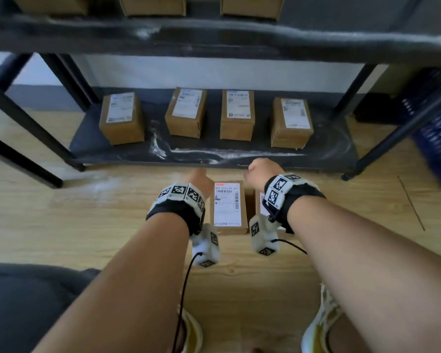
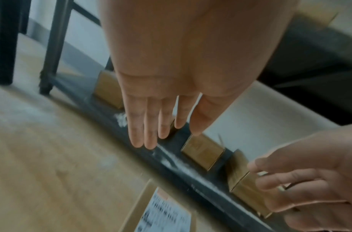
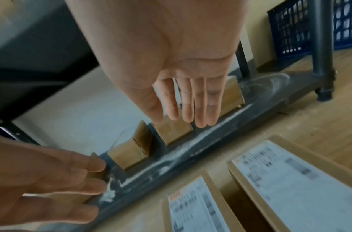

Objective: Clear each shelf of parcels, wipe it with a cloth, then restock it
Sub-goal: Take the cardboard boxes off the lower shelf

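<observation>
Cardboard parcels with white shipping labels, one (image 1: 228,207) plainly seen and a second (image 3: 290,175) just to its right, lie flat on the pale wooden floor (image 1: 87,220), in front of the dark bottom shelf (image 1: 239,156). Above them hover the left hand (image 2: 171,87) and right hand (image 3: 181,75), fingers straight and released, holding nothing. On that shelf, streaked with white dust, four brown cardboard parcels (image 1: 186,112) stand apart in a row. Beyond its right post sits a blue plastic crate (image 3: 302,26).

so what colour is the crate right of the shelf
Blue, with a lattice wall; the crate shows best in the right wrist view.
</observation>
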`<state>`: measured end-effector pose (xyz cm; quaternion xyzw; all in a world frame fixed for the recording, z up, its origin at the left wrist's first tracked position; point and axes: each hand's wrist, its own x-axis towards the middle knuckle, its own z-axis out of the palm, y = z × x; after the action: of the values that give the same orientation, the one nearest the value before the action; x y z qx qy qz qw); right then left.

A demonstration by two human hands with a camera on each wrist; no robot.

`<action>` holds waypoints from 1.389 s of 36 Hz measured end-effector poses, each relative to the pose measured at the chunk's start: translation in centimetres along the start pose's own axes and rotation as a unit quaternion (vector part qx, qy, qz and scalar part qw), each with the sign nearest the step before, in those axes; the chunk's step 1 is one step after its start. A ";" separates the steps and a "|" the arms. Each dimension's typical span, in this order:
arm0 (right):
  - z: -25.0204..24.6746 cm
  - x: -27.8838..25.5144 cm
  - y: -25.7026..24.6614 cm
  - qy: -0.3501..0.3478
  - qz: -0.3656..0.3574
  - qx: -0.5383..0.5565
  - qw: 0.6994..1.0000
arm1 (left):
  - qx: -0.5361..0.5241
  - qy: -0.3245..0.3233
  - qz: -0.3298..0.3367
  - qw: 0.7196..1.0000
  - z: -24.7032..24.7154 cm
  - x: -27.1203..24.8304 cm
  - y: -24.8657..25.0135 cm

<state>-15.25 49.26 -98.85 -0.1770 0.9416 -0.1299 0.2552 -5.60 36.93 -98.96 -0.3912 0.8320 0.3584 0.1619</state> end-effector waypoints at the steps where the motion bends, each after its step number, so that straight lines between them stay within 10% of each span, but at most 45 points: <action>1: -1.1 -0.3 -0.2 0.009 -0.014 -0.003 1.000 | 0.010 0.011 0.013 1.000 -0.9 -0.4 0.5; 8: -8.6 -3.3 -2.7 0.109 -0.087 0.035 0.990 | 0.117 0.093 0.140 0.979 -7.8 -5.2 5.2; 25: -25.1 -3.5 -6.1 0.289 -0.163 0.177 0.927 | -0.027 0.237 0.242 0.941 -19.8 -7.4 18.5; 50: -27.7 5.5 -10.5 0.199 -0.085 0.289 0.933 | -0.234 0.159 0.221 0.933 -21.7 0.0 21.7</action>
<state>-31.46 41.85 -74.54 -0.1457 0.8764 -0.4499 0.0909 -21.95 30.72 -73.77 -0.2760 0.8050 0.5029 -0.1516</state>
